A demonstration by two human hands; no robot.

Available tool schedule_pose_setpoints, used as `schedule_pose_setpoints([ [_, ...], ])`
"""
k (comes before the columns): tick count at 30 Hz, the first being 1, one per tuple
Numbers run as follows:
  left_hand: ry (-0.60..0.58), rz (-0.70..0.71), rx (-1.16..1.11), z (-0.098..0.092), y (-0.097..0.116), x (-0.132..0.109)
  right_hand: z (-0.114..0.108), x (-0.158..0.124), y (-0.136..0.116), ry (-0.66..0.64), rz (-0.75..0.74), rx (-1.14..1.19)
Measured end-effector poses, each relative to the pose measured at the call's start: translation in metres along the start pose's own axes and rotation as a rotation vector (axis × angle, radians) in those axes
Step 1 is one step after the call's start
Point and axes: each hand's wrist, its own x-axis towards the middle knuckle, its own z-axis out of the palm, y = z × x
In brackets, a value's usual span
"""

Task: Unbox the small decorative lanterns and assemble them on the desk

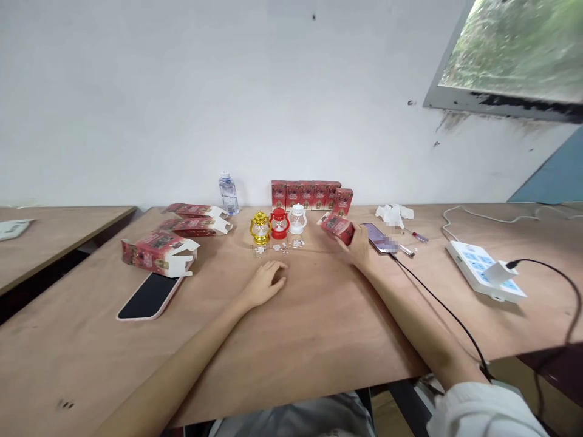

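Observation:
My right hand grips a small red printed box, tilted, right of the lanterns. Resting on the table, my left hand has its fingers stretched out and holds nothing. Just beyond it stand three miniature lanterns in a row: a gold lantern, a red lantern and a white lantern. Small clear packets with tiny parts lie in front of them. Several red boxes stand upright by the wall, with one more red box slightly nearer.
Opened red boxes lie at the left, one over a phone. A water bottle stands by the wall. At the right are a cabled phone, crumpled tissue, a screwdriver and a power strip.

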Motion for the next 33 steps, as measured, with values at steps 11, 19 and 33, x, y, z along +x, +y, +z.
schedule_pose_setpoints([
  [11, 0.301, -0.302, -1.067, -0.009, -0.004, 0.005, 0.004, -0.055, -0.109, -0.405, 0.139, 0.798],
  [19, 0.528, -0.561, -1.461, -0.023, -0.008, 0.009, 0.045, -0.009, -0.087, -0.400, 0.379, 0.222],
  [33, 0.576, -0.608, -1.576, -0.025, -0.008, 0.012, 0.068, -0.001, -0.081, -0.478, 0.422, 0.090],
])
